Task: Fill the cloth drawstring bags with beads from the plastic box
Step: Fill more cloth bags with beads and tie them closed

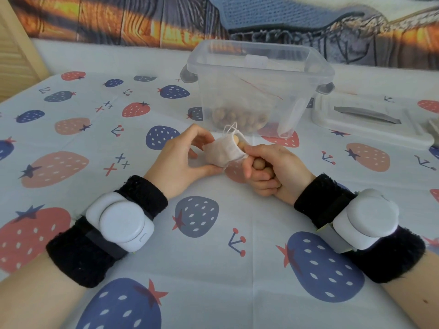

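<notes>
Left hand (180, 160) holds cloth bag (222, 153); right hand (273, 169) grips beads (257, 165).

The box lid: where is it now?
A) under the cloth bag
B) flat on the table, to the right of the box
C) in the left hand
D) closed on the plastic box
B: the lid lies flat on the table, right of the open plastic box; the left hand holds the cloth bag.

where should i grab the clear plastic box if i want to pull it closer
Grip the near rim of the plastic box from above: it is open-topped and upright, so the lip is free. The grey side latches look like smaller, probably looser holds.
</notes>
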